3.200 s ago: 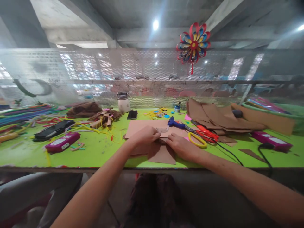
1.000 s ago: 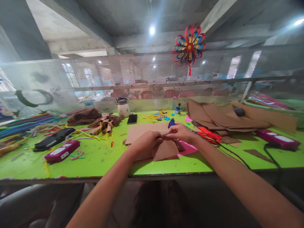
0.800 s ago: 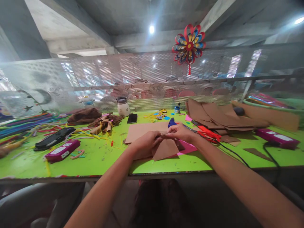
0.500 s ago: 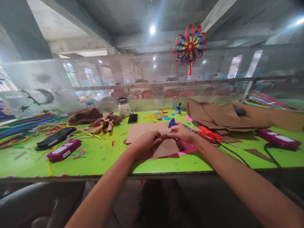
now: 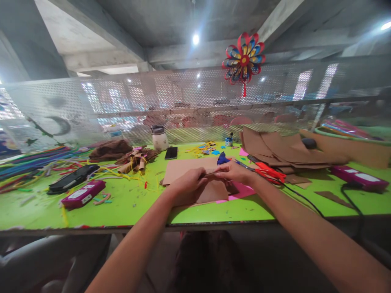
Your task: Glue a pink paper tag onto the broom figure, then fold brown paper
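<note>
Fingers of the left hand [image 5: 187, 184] and the right hand [image 5: 233, 171] are pinched together on the upper edge of a flat brown cardboard piece [image 5: 214, 191], which is held low over the lime-green bench [image 5: 128, 203] (its lower edge seems to rest there). Red-handled scissors [image 5: 269, 171] are seen just right of the right hand, and a pink paper sheet [image 5: 242, 190] is partly covered by the cardboard.

No legible text; pink box [image 5: 82, 194] label – print too blurred.
</note>
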The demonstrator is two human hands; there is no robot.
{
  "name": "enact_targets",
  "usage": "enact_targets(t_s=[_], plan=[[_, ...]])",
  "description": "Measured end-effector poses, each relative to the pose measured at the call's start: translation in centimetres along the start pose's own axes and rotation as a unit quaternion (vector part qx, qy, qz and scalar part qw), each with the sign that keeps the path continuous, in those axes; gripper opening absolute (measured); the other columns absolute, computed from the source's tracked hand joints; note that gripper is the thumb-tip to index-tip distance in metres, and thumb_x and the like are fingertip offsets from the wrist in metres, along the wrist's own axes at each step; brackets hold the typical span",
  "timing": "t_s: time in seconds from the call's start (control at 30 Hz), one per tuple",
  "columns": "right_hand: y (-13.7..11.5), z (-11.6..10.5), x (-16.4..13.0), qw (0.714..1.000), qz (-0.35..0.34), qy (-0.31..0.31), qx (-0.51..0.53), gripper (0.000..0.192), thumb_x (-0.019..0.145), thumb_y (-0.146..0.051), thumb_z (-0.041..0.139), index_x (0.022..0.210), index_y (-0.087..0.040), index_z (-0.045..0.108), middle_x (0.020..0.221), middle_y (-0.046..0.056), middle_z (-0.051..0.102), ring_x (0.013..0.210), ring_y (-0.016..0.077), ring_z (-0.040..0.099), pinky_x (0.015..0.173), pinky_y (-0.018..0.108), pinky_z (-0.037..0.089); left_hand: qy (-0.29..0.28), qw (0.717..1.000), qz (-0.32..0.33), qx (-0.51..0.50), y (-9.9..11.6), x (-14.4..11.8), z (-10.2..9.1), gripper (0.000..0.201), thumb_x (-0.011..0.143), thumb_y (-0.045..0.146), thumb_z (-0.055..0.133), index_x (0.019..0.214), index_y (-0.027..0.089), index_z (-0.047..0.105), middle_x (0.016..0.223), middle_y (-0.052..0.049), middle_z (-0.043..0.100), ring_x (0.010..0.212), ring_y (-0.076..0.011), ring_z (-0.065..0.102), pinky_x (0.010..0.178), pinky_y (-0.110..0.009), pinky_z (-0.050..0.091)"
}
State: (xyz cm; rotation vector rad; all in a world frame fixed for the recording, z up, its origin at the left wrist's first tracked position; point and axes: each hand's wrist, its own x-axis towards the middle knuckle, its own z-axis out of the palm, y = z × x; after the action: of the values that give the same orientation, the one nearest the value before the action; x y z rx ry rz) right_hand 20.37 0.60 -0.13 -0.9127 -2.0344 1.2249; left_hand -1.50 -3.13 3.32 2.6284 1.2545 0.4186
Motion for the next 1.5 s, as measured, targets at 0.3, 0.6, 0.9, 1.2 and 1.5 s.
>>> enact_targets(t_s=[0.3,0.6,0.9,1.2,1.5], plan=[[-0.1,0.0,0.1,0.999,0.03,0.044,0.008,0.037,0.073,-0.047,0.063,0.083,-0.012,0.064,0.049,-0.003,0.052,0.041,0.0087,0.048,0.043,0.021,0.037,0.046,0.998,0.042,0.002,-0.5,0.0,0.5,0.03,0.089,0.036,0.038,0.108,0.019,0.054,0.101,-0.008,0.062,0.088,-0.0203,0.056,0.072,-0.029,0.041],[-0.1,-0.1,0.0,0.996,0.04,0.057,0.06,0.039,0.069,-0.051,0.065,0.073,-0.012,0.061,0.047,-0.006,0.045,0.039,0.0067,0.042,0.041,0.021,0.034,0.095,0.993,0.068,0.018,-1.1,0.9,0.6,0.028,0.088,0.036,0.043,0.102,0.019,0.06,0.096,-0.008,0.064,0.087,-0.0198,0.057,0.077,-0.03,0.042],[-0.2,0.3,0.4,0.974,-0.046,0.155,-0.157,0.05,0.073,-0.036,0.065,0.118,-0.016,0.057,0.089,0.006,0.063,0.069,0.0138,0.054,0.059,0.025,0.043,-0.005,0.993,0.052,-0.101,-2.4,1.5,0.4,0.032,0.089,0.035,0.042,0.111,0.023,0.061,0.108,-0.003,0.066,0.09,-0.0169,0.059,0.077,-0.026,0.044],[-0.7,2.1,-0.1,0.894,-0.197,0.104,-0.388,0.026,0.086,-0.027,0.051,0.104,-0.017,0.067,0.097,0.01,0.067,0.087,0.0198,0.058,0.077,0.03,0.043,-0.076,0.974,0.038,-0.208,-3.8,2.1,0.8,0.031,0.088,0.035,0.045,0.105,0.019,0.065,0.106,-0.003,0.068,0.092,-0.0165,0.06,0.08,-0.026,0.044],[0.2,1.8,0.4,0.929,-0.102,0.059,-0.352,0.022,0.082,-0.031,0.055,0.088,-0.019,0.073,0.083,0.006,0.07,0.073,0.0174,0.059,0.065,0.026,0.04,-0.01,0.995,0.094,-0.041,-2.9,1.7,1.0,0.029,0.087,0.036,0.047,0.1,0.022,0.069,0.096,-0.006,0.064,0.09,-0.0181,0.055,0.079,-0.026,0.04]])
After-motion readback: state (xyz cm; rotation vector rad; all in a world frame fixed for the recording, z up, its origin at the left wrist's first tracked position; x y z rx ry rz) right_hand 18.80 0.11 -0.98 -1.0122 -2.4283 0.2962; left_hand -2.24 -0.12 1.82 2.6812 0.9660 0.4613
